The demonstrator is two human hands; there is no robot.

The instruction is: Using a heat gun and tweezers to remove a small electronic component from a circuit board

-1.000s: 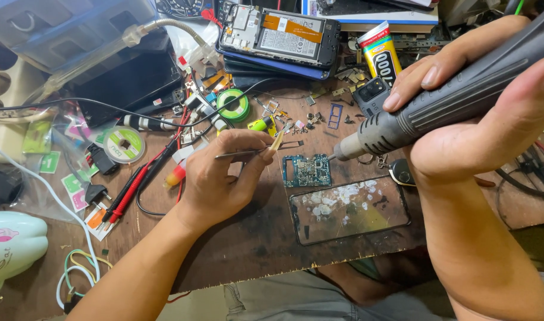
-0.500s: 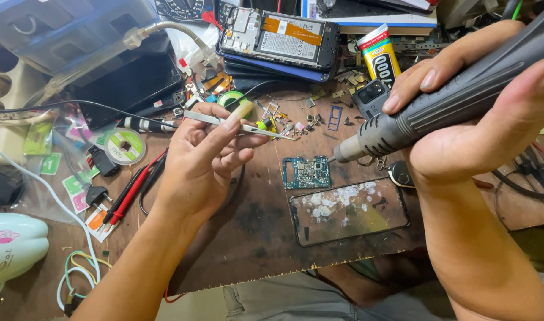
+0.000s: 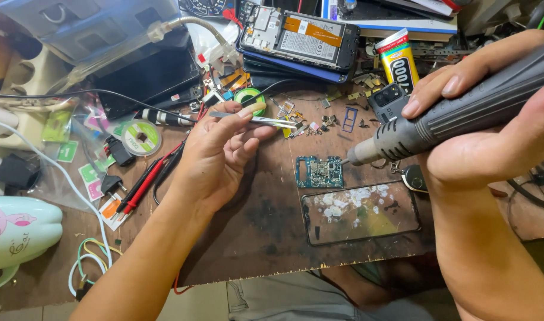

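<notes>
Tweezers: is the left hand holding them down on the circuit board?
No: the left hand holds the tweezers up, well apart from the circuit board.

We see slim metal tweezers (image 3: 257, 119) lying nearly level, tips toward three o'clock — and a grey ribbed hot-air handpiece (image 3: 462, 116) slanting down, its metal nozzle aimed at eight o'clock, just beside a small green circuit board (image 3: 320, 172) — flat.

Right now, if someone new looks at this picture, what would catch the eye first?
The grey rotary tool in the right hand dominates the right side, its tip just above the small green circuit board at the centre. The left hand holds metal tweezers, and an opened phone lies at the top.
</notes>
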